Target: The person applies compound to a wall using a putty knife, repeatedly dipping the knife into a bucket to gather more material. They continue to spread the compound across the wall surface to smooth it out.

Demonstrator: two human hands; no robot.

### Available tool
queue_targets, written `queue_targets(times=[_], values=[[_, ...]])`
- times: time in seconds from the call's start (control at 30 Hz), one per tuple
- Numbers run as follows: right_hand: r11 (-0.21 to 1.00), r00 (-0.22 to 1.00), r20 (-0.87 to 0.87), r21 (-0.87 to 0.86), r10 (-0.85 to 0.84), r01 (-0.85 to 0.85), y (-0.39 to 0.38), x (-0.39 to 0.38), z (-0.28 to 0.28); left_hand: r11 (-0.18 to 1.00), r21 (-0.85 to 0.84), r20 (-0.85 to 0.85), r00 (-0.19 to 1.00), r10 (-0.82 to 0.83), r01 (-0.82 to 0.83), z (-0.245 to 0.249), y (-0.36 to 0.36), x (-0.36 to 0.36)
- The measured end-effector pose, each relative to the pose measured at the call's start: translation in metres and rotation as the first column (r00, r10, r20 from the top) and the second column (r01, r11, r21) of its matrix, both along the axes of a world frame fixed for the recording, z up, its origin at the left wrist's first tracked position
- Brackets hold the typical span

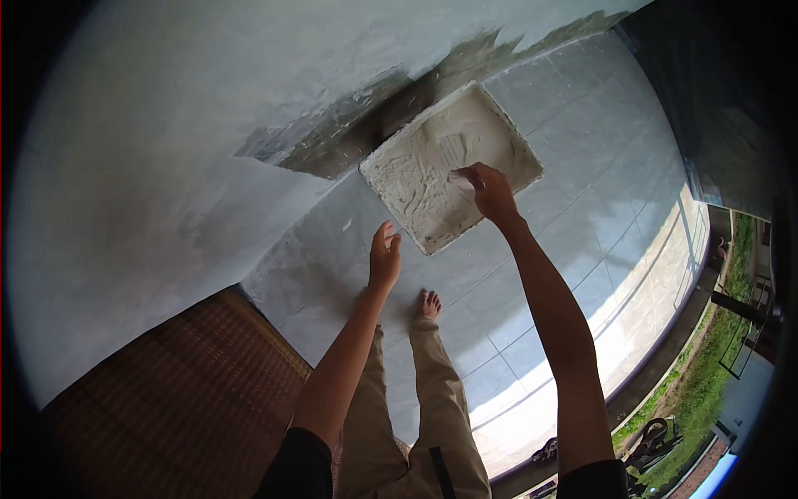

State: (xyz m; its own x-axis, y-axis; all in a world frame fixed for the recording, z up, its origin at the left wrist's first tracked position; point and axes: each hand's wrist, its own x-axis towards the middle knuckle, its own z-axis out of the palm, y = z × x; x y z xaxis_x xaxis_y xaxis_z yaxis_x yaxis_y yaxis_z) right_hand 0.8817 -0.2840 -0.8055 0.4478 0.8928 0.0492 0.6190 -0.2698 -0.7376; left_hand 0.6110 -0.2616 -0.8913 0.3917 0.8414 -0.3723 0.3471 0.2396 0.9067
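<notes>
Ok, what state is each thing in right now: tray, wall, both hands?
tray: flat on the tiled floor, full of pale paste with a scored surface
wall: mostly coated white, bare dark patch along its foot
left hand: open, empty, above the floor
right hand: fingers curled into the paste; any tool cannot be made out

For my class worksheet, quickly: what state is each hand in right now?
Left hand: open, holding nothing, over the tiled floor.
Right hand: fingers bunched on the plaster in the tray; a grip cannot be told.
</notes>
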Motion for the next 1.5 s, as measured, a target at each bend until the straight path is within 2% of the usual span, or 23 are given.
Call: queue_targets(times=[0.03, 0.07, 0.13, 0.17, 0.23, 0.27, 0.33, 0.37, 0.43, 0.67, 0.73, 1.03, 1.23, 1.33, 1.5], values=[[0.991, 0.989, 0.093, -0.085, 0.114, -0.107, 0.001, 0.01, -0.012, 1.0, 0.023, -0.01, 1.0, -0.003, 0.003, -0.007, 0.0, 0.003], [0.989, 0.988, 0.09, -0.093, 0.124, -0.115, -0.002, 0.017, -0.023, 1.0, 0.014, -0.012, 1.0, 0.006, -0.006, -0.013, -0.002, 0.006], [0.901, 0.914, 0.196, -0.334, 0.354, -0.278, -0.001, 0.025, -0.026, 0.999, -0.047, -0.017, 1.0, 0.015, -0.016, -0.018, -0.005, 0.009], [0.897, 0.912, 0.193, -0.34, 0.363, -0.284, 0.001, 0.028, -0.026, 0.998, -0.053, -0.018, 1.0, 0.023, -0.023, -0.019, -0.007, 0.01], [0.785, 0.807, 0.23, -0.479, 0.544, -0.393, 0.006, 0.032, -0.023, 0.998, -0.068, -0.006, 1.0, 0.012, -0.013, -0.025, -0.012, 0.013], [0.78, 0.803, 0.228, -0.484, 0.55, -0.397, 0.008, 0.033, -0.021, 0.997, -0.073, -0.004, 1.0, 0.019, -0.019, -0.026, -0.015, 0.014], [0.673, 0.77, 0.148, -0.604, 0.621, -0.427, 0.015, 0.032, -0.017, 0.999, -0.051, 0.022, 1.0, -0.006, 0.007, -0.029, -0.018, 0.017], [0.67, 0.766, 0.149, -0.607, 0.625, -0.428, 0.018, 0.031, -0.014, 0.999, -0.054, 0.025, 1.0, -0.001, 0.003, -0.029, -0.019, 0.018], [0.578, 0.764, 0.062, -0.694, 0.642, -0.43, 0.021, 0.03, -0.011, 0.999, -0.042, 0.046, 0.999, 0.016, -0.014, -0.031, -0.021, 0.019], [0.516, 0.745, 0.014, -0.73, 0.666, -0.448, 0.028, 0.024, -0.011, 0.997, -0.069, 0.048, 0.998, 0.027, -0.024, -0.028, -0.019, 0.021], [0.466, 0.694, 0.023, -0.757, 0.719, -0.458, 0.03, 0.021, -0.01, 0.998, -0.065, 0.066, 0.998, 0.025, -0.021, -0.031, -0.019, 0.021], [0.347, 0.655, -0.065, -0.806, 0.753, -0.479, 0.046, 0.01, -0.017, 0.996, -0.081, 0.118, 0.992, 0.044, -0.035, -0.035, -0.018, 0.022], [0.309, 0.623, -0.111, -0.794, 0.774, -0.524, 0.052, 0.013, -0.024, 0.991, -0.131, 0.13, 0.991, 0.036, -0.019, -0.031, -0.017, 0.02], [0.261, 0.61, -0.149, -0.807, 0.778, -0.529, 0.058, 0.014, -0.025, 0.996, -0.09, 0.119, 0.993, 0.02, -0.01, -0.032, -0.017, 0.019], [0.266, 0.611, -0.14, -0.809, 0.779, -0.524, 0.063, 0.015, -0.029, 0.99, -0.14, 0.083, 0.996, -0.01, 0.021, -0.024, -0.016, 0.017]])
